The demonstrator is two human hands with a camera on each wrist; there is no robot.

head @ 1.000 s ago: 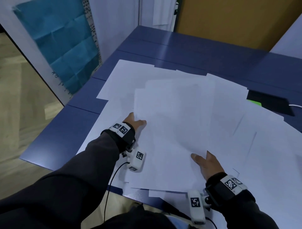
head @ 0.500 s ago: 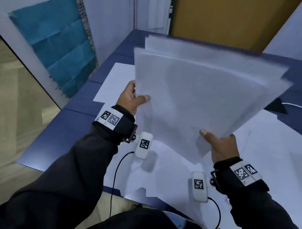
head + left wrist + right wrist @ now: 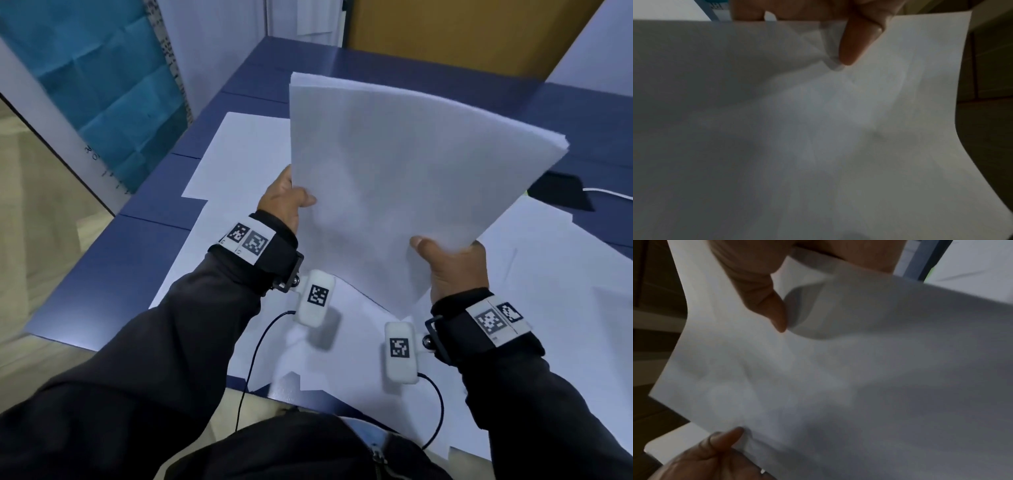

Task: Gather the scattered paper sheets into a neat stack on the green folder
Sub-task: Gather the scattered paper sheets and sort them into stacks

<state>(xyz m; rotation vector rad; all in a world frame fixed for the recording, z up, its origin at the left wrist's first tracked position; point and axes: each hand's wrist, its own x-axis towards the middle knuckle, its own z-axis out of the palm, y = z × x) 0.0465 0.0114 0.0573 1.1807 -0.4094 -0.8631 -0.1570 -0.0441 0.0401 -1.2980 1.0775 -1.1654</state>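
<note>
I hold a bundle of white paper sheets (image 3: 394,178) raised above the blue table (image 3: 113,253), tilted with its top edge away from me. My left hand (image 3: 291,197) pinches its left edge, thumb on the near face. My right hand (image 3: 448,260) grips the bottom right edge, thumb on top. The wrist views show the same bundle (image 3: 818,129) (image 3: 838,386) between thumb and fingers. More loose sheets (image 3: 548,291) lie spread on the table below. A sliver of the green folder (image 3: 930,274) peeks out under them; most of it is hidden.
A black object (image 3: 561,193) with a white cable (image 3: 609,195) lies at the right behind the bundle. A teal panel (image 3: 102,85) leans at the left beyond the table edge. Wooden floor lies left of the table.
Both hands lifted a bundle of sheets off the table a second ago. Since half a second ago the fanned sheets have drawn into a tighter bundle.
</note>
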